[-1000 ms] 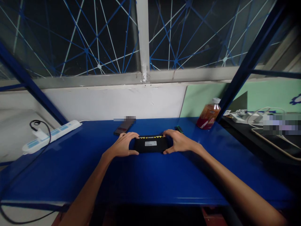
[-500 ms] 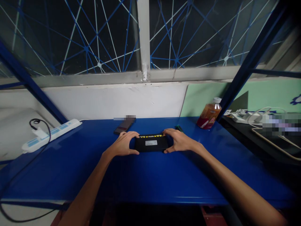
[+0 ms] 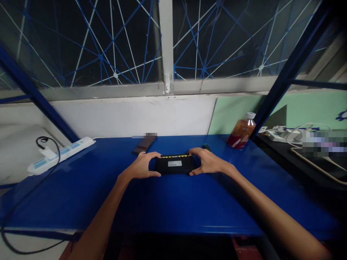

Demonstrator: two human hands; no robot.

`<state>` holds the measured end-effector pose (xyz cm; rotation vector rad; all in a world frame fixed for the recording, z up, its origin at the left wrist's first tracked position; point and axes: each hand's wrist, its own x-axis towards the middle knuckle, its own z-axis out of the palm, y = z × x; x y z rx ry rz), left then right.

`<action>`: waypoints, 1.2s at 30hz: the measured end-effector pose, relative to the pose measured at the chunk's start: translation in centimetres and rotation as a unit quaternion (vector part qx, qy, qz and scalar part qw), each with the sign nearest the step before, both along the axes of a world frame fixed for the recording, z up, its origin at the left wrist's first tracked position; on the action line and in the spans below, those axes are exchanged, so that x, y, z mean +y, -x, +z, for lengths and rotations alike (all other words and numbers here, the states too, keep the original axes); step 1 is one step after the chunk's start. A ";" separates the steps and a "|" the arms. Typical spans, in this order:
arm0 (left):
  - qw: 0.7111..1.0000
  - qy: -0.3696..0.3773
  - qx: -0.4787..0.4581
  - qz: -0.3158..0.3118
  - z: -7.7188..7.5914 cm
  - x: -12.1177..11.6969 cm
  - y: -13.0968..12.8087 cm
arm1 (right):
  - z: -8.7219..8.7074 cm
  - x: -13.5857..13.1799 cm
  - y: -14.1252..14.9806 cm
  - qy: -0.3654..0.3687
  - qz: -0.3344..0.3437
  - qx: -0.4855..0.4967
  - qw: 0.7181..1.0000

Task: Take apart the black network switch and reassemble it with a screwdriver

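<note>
A flat black box with a white label and a row of yellow marks along its far edge lies on the blue table. My left hand grips its left end, thumb at the near edge and fingers over the far edge. My right hand grips its right end the same way. I cannot tell whether the box rests on the table or is lifted slightly.
A dark phone lies behind the box. A small dark green thing sits just past my right hand. An orange drink bottle stands at the back right. A white power strip with a black cable lies far left.
The box and both hands have shifted very slightly away from me. The grip looks the same.
</note>
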<state>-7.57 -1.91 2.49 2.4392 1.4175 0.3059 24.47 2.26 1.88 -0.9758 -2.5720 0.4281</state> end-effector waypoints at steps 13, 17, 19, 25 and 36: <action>0.999 -0.038 -0.001 -0.001 -0.1 0.1 0.0 | -0.1 -0.1 -0.1 0.008 -0.019 0.004 1.000; 0.998 -0.054 0.002 0.012 0.1 0.1 -0.2 | 0.1 -0.5 0.2 -0.022 -0.014 -0.011 1.000; 0.999 -0.049 0.006 0.017 0.1 0.1 -0.2 | 0.3 -0.6 0.3 -0.040 -0.010 -0.021 0.999; 0.999 -0.040 0.003 0.032 0.3 -0.1 0.0 | 0.8 -1.0 0.6 -0.052 -0.021 -0.034 0.998; 0.999 -0.036 0.016 0.018 0.5 -0.1 0.3 | 0.7 -0.9 0.4 -0.045 0.003 -0.037 0.998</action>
